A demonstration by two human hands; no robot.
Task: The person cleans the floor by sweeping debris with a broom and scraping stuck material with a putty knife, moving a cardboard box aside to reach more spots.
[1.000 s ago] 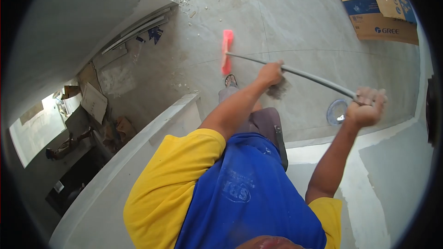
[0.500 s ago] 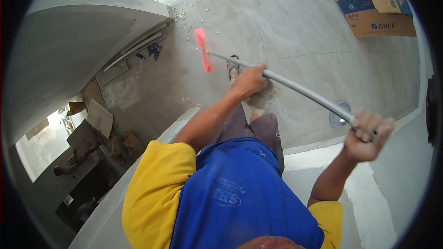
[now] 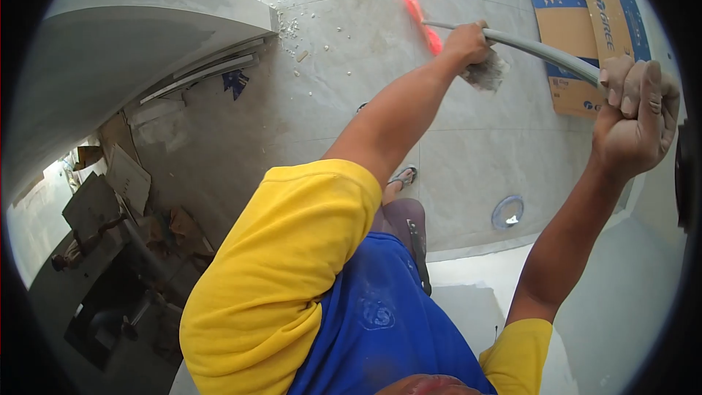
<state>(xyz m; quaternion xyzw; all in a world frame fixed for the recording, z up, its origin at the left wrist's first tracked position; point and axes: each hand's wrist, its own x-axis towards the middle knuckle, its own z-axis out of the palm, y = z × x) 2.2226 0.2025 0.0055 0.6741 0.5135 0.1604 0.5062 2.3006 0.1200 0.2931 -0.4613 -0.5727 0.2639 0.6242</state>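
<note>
A grey pole [image 3: 545,50] crosses the upper right of the view, with a bright pink head [image 3: 420,20] at its far end over the tiled floor. My left hand [image 3: 468,44] is closed around the pole near the pink head. A dusty, greyish cloth or bag [image 3: 485,72] hangs under that hand. Farther right, my right hand [image 3: 635,106], coated in pale dust, is wrapped round the other end of the pole, its fingers curled.
Flattened cardboard boxes [image 3: 564,36] lie at the upper right. White debris [image 3: 289,29] is scattered by a curved wall [image 3: 161,22]. A round clear lid-like object [image 3: 507,212] rests on the floor. Boards and cartons [image 3: 128,179] stand lower left.
Both hands and the pole have moved up and to the right. The pink head has moved the same way, nearer the cardboard. The view has shifted, and one sandalled foot shows lower down.
</note>
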